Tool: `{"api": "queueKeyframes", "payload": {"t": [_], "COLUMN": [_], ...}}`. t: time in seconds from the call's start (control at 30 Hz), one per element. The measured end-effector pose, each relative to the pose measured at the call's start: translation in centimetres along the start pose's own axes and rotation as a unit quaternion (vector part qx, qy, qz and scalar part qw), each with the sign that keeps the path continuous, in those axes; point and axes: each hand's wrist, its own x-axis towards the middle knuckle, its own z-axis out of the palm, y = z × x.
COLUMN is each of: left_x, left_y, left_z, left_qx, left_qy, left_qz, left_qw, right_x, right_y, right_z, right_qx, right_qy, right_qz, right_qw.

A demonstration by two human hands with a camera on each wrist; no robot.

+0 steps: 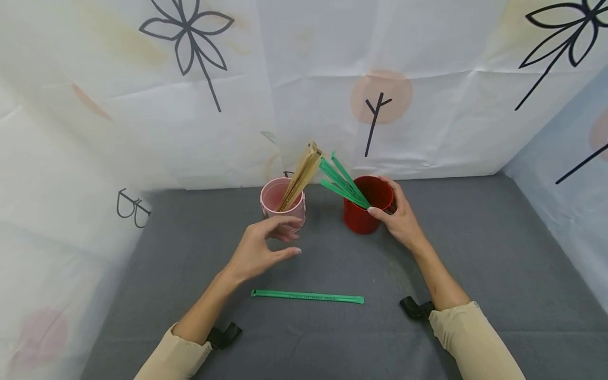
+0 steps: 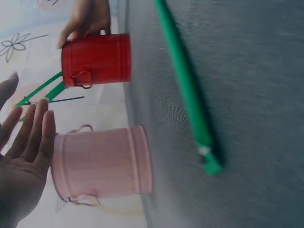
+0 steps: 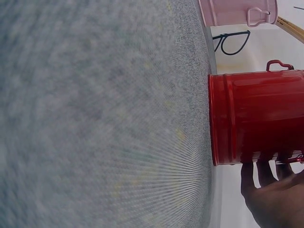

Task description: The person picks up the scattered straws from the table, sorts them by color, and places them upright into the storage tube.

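My right hand (image 1: pixel 401 221) grips the red bucket (image 1: pixel 361 220) at its right side, thumb at the near rim and fingers round the far side. Several slim green wrapped sticks (image 1: pixel 344 182) with dark print lean out of that bucket to the left. My left hand (image 1: pixel 258 248) holds nothing; its fingers are spread from the thumb, just in front of the pink bucket (image 1: pixel 268 198). Out of the pink bucket stands a bunch of tan wrapped sticks (image 1: pixel 301 177). One more green stick (image 1: pixel 309 296) lies flat on the grey cloth between my forearms.
Both buckets stand near the back edge of the grey cloth surface (image 1: pixel 332 343). Behind and at the sides hangs a white sheet (image 1: pixel 304 95) with leaf and tree drawings. Small side handles stick out from the buckets, such as the red handle (image 3: pixel 279 65).
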Motion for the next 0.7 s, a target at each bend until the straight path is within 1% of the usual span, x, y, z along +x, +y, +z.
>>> {"api": "queueKeyframes", "payload": {"t": [0.2,0.33,0.53,0.6,0.7], "left_x": [-2.1,-3.6,-6.0,-6.7,-7.5], "left_y": [-0.8,-1.2,-1.7,-1.8,-2.0], "left_z": [-0.3,-0.4,-0.3,-0.3,-0.2], "left_qx": [0.021,0.023,0.006,-0.010,-0.038], "left_qy": [-0.019,-0.037,-0.066,-0.072,-0.086], "left_qz": [-0.005,-0.016,-0.049,-0.061,-0.088], "left_qw": [0.9996,0.9989,0.9966,0.9955,0.9917], "right_x": [0.0,0.0,0.0,0.1,0.1], "right_y": [0.1,0.3,0.2,0.2,0.2], "right_z": [0.2,0.2,0.1,0.1,0.0], "right_qx": [0.005,0.009,0.007,0.006,0.005], "right_qy": [-0.006,-0.002,-0.003,-0.002,-0.001], "right_qz": [-0.001,-0.005,-0.009,-0.007,-0.004], "right_qw": [1.000,1.000,1.000,1.000,1.000]}}
